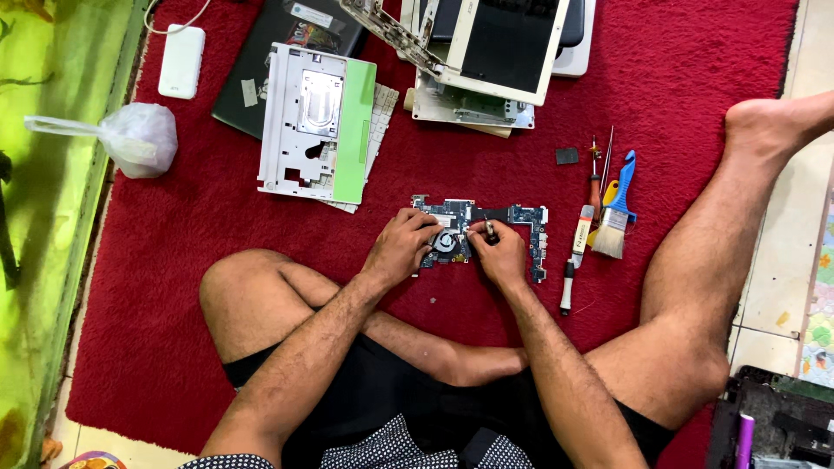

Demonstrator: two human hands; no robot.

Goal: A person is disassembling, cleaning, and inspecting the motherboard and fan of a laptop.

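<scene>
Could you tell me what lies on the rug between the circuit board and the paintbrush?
In the head view, a screwdriver lies on the red rug between the circuit board and the paintbrush.

Circuit board (521,214) sits mid-rug (174,260), both hands on its near-left part: left hand (401,247) beside right hand (502,254). Right of the board lie a brush (615,213) and screwdrivers (575,256). Toward the far edge, a laptop case (317,122) lies left, a screen panel (504,43) right. A bag (139,137) straddles the rug's left edge.
</scene>
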